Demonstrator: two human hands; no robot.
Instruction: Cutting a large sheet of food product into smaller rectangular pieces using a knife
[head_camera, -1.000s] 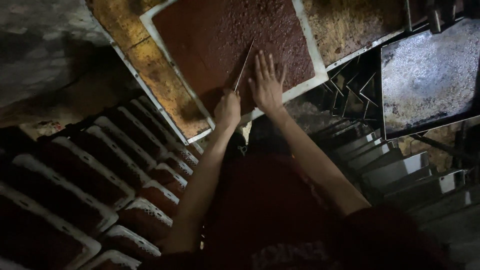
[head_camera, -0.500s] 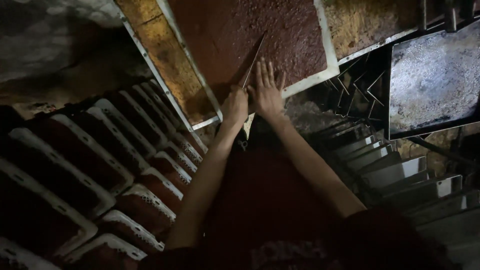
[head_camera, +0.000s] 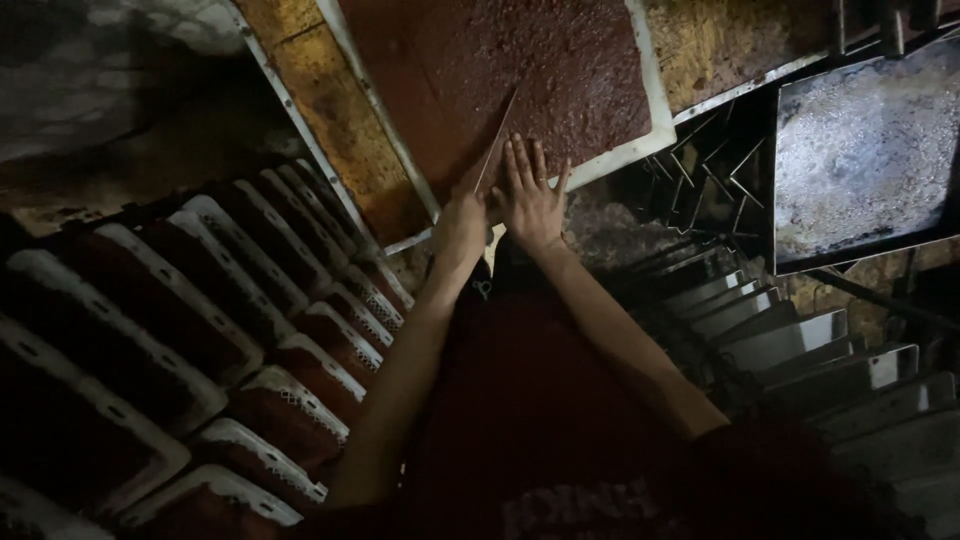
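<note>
A broad white-rimmed tray (head_camera: 640, 150) of reddish-brown paste (head_camera: 500, 60) filled twelve o'clock. Stacked white crates (head_camera: 250, 330) stood at eight o'clock. The right hand (head_camera: 528, 195) lay flat with fingers spread on the paste, steadying it, I judged, while the left hand (head_camera: 462, 222) gripped a thin blade (head_camera: 496, 145) angled into it.

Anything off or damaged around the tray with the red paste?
Nothing clearly damaged. The left hand holds a thin blade on the red slab; the right hand lies flat beside it. The dark metal tray looks crusted.
</note>
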